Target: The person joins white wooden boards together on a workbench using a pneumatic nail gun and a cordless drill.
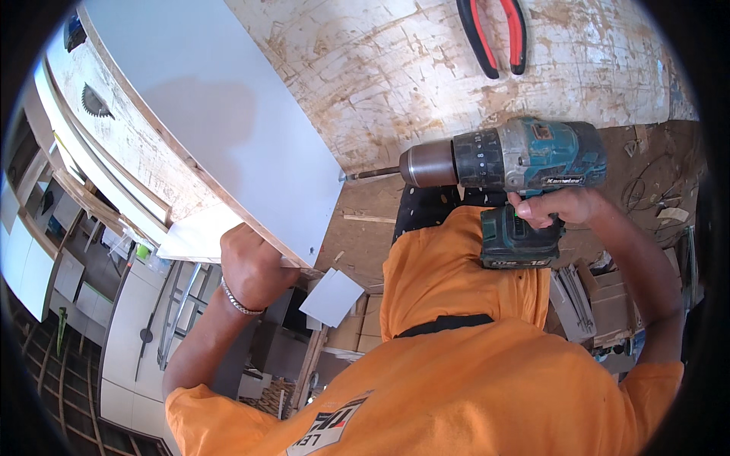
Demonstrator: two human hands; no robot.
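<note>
My right hand is closed round the grip of a teal and black cordless drill, its thumb side near the battery base. The drill lies level, its bit pointing left. The bit's tip is at the right corner of a white panel; whether it has gone into the edge, I cannot tell. My left hand, with a bracelet at its wrist, is closed at the panel's near edge, its fingers partly hidden. A small dark hole or screw shows near the panel's lower corner.
Red and black handled pliers lie on the scuffed white worktop. A toothed saw blade stands out of a worn board at the left. Cardboard and cables lie on the floor at right. White cabinets stand lower left.
</note>
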